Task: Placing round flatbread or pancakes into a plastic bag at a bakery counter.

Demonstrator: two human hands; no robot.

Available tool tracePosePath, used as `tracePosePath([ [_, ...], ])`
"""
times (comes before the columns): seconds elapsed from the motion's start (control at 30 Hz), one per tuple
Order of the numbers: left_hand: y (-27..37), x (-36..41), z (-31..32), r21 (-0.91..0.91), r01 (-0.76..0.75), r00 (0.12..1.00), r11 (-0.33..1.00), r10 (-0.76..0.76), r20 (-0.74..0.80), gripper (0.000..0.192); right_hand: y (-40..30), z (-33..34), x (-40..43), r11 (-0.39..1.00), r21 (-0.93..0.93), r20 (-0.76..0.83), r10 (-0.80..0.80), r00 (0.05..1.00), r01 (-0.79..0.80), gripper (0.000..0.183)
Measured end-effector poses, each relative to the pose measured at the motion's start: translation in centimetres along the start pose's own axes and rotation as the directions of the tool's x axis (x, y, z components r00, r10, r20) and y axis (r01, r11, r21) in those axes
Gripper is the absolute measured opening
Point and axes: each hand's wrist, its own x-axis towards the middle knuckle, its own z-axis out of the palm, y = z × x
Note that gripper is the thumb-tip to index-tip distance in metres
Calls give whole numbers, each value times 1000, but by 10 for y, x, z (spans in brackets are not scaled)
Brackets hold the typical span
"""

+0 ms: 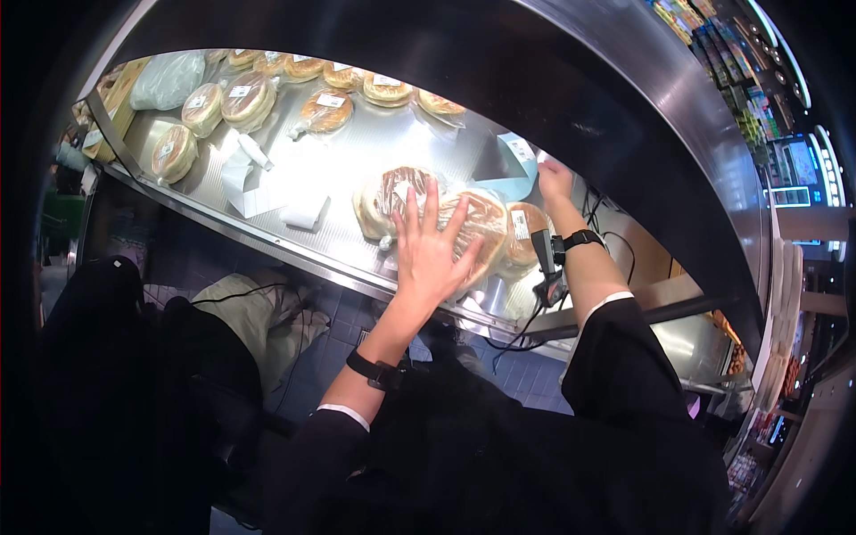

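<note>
My left hand (431,251) lies with fingers spread on bagged round flatbreads. Under its fingers is a browned bread (478,224) in clear plastic; a darker-topped bagged bread (401,184) sits beside it at the left. Farther right, my right hand (556,182) has curled fingers at the end of a pale blue strip (511,177), which carries a white printed label (520,148). Whether those fingers pinch the strip is hidden. A smaller bagged bread (523,231) with a label lies between my hands.
More labelled bagged breads (249,100) line the back and left of the steel counter (307,157). Curled white paper strips (244,184) lie on it. A dark panel (602,100) overhangs the back. Black cables (525,341) hang at the right. A person in dark clothing (120,374) is at left.
</note>
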Motion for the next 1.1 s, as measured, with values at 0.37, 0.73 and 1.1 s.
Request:
tracePosePath([
  [0.37, 5, -24, -22, -234, 327, 943, 915, -331, 24, 108, 15, 30, 38, 983, -173, 151, 83, 985, -56, 39],
  [0.73, 17, 4, 2, -89, 28, 997, 996, -34, -67, 56, -33, 7, -97, 966, -55, 55, -250, 967, 253, 37],
  [1.1, 38, 18, 4, 52, -138, 990, 989, 138, 3, 68, -77, -22, -148, 291, 851, 391, 203, 898, -437, 19],
])
